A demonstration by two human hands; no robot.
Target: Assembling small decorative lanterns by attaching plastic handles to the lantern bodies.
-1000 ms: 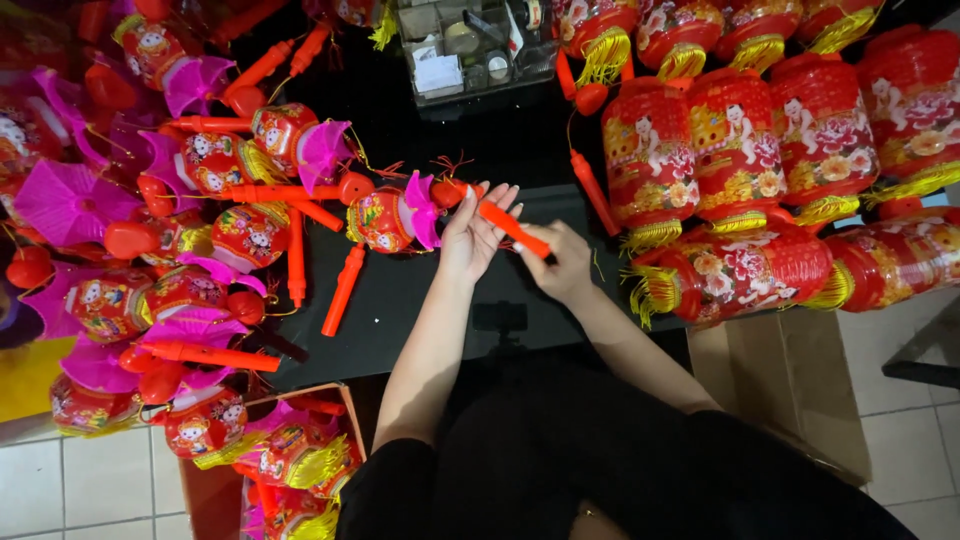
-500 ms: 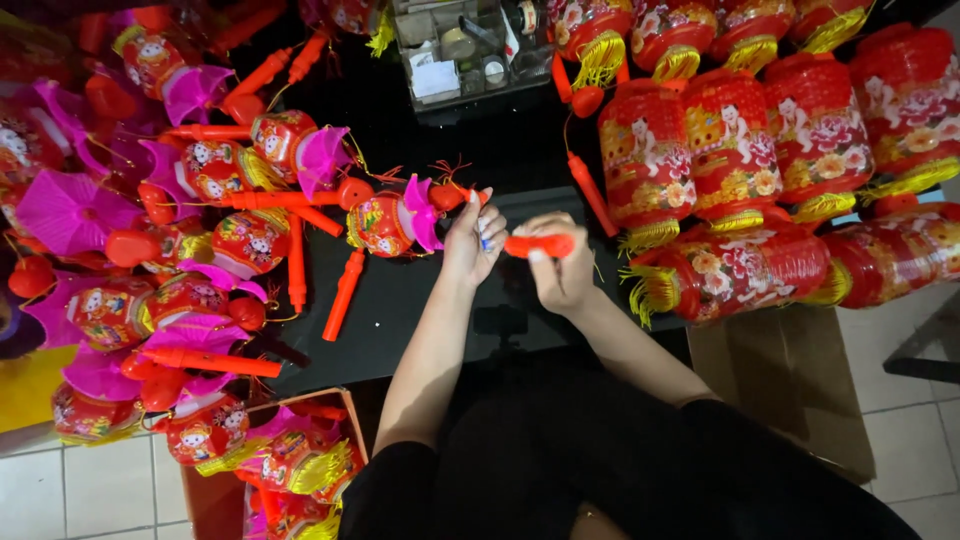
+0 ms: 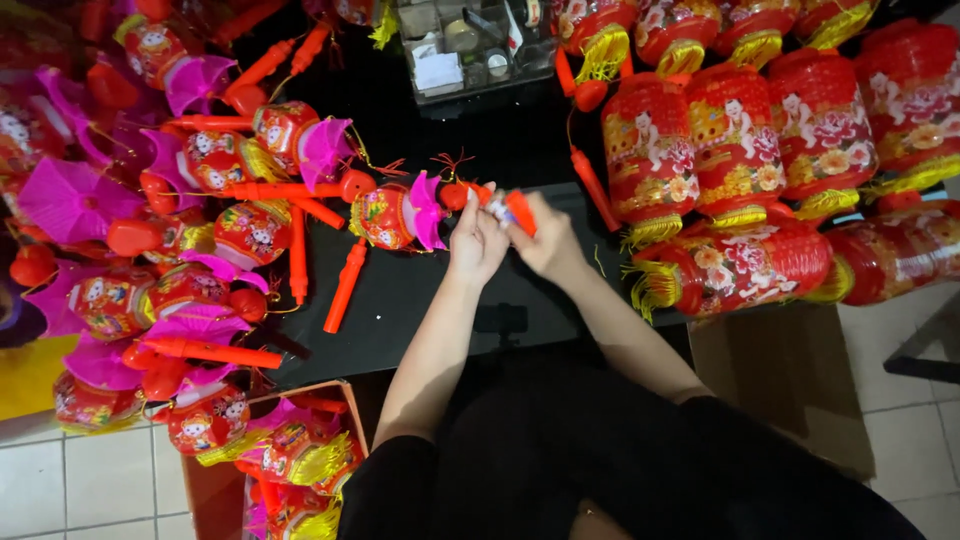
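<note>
I see both hands meeting over the black desk (image 3: 420,300), close in front of the body. My right hand (image 3: 545,245) is closed around an orange handle stick (image 3: 520,212), whose top end pokes up past the fingers; a small pale bit shows at its tip, too small to make out. My left hand (image 3: 477,243) is pressed against the same stick from the other side, fingers half curled with their tips on it, so it grips the stick too.

Just left of the stick, almost touching the left hand, lies a small red lantern (image 3: 388,216) with a pink frill and a spray of red tassel threads. Farther left of the stick, a heap of similar small lanterns (image 3: 215,160) with pink fans and orange sticks covers that end of the desk. One loose orange stick (image 3: 345,287) lies down-left of the held one, apart from the heap.

Right of the held stick, large red cylinder lanterns (image 3: 740,130) with yellow fringes are stacked in rows. Above it, at the desk's far edge, stands a clear plastic organiser (image 3: 470,45). Below-left, on the tiled floor, a cardboard box (image 3: 200,485) holds more lanterns.
</note>
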